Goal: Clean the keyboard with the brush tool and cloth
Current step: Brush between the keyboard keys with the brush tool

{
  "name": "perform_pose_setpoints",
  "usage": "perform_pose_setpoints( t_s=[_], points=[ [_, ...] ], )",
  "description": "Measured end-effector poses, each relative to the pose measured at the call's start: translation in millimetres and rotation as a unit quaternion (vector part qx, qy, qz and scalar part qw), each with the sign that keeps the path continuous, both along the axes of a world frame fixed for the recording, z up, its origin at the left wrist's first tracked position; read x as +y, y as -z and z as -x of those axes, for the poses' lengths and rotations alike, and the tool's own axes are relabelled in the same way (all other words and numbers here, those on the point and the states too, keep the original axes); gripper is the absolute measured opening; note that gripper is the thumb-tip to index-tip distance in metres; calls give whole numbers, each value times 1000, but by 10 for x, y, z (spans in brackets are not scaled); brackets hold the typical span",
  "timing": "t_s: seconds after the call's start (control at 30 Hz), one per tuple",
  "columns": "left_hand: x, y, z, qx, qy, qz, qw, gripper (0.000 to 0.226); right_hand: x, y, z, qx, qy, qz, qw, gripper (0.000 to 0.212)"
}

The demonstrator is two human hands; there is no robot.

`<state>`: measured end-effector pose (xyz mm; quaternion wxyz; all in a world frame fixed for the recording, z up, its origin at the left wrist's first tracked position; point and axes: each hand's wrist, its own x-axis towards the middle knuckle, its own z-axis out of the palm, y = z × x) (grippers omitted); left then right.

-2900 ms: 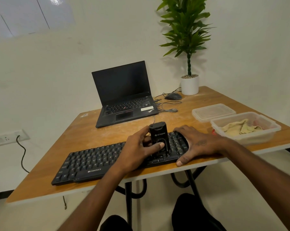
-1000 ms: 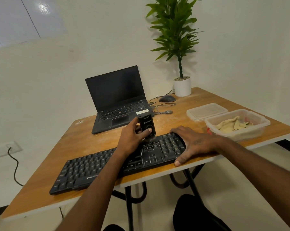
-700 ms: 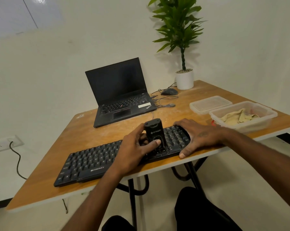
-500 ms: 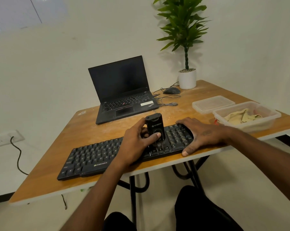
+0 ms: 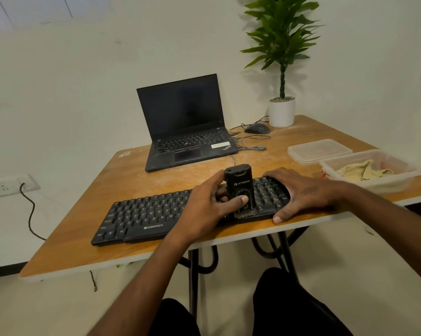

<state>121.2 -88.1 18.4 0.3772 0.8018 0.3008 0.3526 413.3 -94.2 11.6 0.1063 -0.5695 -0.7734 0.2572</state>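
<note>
A black keyboard (image 5: 146, 214) lies along the near edge of the wooden table (image 5: 122, 180). My left hand (image 5: 204, 209) grips a black brush tool (image 5: 239, 187) held upright, its bristles down on the keys at the keyboard's front right part. My right hand (image 5: 301, 192) rests flat on the keyboard's right end, fingers spread over the number pad. A yellow cloth (image 5: 364, 169) lies crumpled in a clear plastic container (image 5: 384, 184) at the table's right edge.
An open black laptop (image 5: 185, 127) stands behind the keyboard. A mouse (image 5: 257, 128) with cables and a potted plant (image 5: 282, 112) sit at the far right corner. A container lid (image 5: 319, 150) lies beside the container. A wall socket (image 5: 10, 186) with a cord is at left.
The brush tool in my left hand has come from the keyboard's back rows toward its front edge. My right hand has stayed on the right end.
</note>
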Motion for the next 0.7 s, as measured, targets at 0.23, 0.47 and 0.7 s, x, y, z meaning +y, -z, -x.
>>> perform_pose_setpoints(
  t_s=[0.23, 0.47, 0.7],
  points=[
    [133, -27, -23, 17, -45, -31, 998, 55, 8, -37, -20, 28, 7, 49, 998, 121],
    [82, 56, -23, 0, -5, 9, 1000, 52, 28, -105, -11, 6, -3, 73, 997, 123],
    [216, -43, -93, 46, -89, -68, 993, 52, -44, -54, 93, -17, 5, 31, 999, 130]
  ],
)
